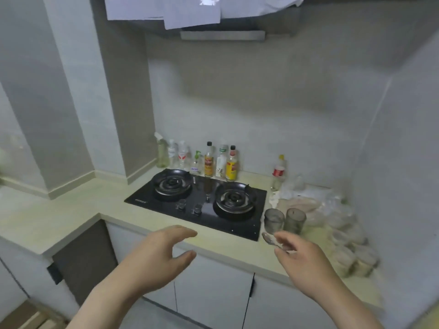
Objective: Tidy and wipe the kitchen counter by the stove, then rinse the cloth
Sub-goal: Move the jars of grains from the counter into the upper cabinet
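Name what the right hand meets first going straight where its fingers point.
The right hand would likely meet the clear spoon-like piece just ahead, then a grey tumbler; depth is unclear.

This is a home kitchen: a black glass two-burner gas stove (206,211) is set into a pale beige counter (71,210), with a grey metal range hood (222,35) above it. Behind the stove stands a row of sauce and oil bottles (209,162), and below it are white cabinet doors (213,293).

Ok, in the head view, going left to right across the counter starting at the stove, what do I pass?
Left burner → right burner → left grey glass → right grey glass → clear plastic heap reaching the right wall.
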`<act>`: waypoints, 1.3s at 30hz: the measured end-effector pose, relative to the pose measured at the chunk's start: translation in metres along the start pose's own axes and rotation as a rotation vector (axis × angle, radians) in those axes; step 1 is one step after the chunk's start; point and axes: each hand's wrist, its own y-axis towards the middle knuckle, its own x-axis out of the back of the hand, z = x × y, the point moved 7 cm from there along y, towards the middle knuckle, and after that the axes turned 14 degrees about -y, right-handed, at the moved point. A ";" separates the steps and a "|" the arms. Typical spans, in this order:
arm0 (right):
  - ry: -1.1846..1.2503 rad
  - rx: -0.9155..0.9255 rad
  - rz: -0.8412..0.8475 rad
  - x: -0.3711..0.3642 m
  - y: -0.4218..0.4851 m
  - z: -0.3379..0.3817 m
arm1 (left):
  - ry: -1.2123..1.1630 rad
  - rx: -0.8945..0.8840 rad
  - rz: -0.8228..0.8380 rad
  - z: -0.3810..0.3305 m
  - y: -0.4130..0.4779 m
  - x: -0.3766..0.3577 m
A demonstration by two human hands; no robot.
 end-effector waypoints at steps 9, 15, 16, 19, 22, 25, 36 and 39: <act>-0.012 -0.183 -0.100 0.044 0.019 -0.123 | -0.078 -0.122 0.153 -0.050 0.097 -0.105; -0.041 -0.283 -0.065 0.024 0.051 -0.179 | -0.106 -0.130 0.259 -0.039 0.163 -0.151; -0.043 -0.299 -0.060 0.020 0.059 -0.187 | -0.119 -0.126 0.276 -0.034 0.176 -0.158; -0.031 -0.361 -0.053 0.010 0.082 -0.208 | -0.151 -0.157 0.334 -0.022 0.217 -0.180; -0.006 -0.439 -0.047 0.004 0.100 -0.228 | -0.200 -0.187 0.414 -0.019 0.256 -0.200; 0.003 -0.514 -0.054 0.007 0.116 -0.244 | -0.228 -0.222 0.492 -0.020 0.295 -0.218; -0.023 -0.736 -0.094 0.031 0.119 -0.311 | -0.402 -0.153 0.730 -0.048 0.369 -0.334; 0.000 -0.758 -0.084 0.034 0.115 -0.334 | -0.491 -0.104 0.747 -0.065 0.371 -0.381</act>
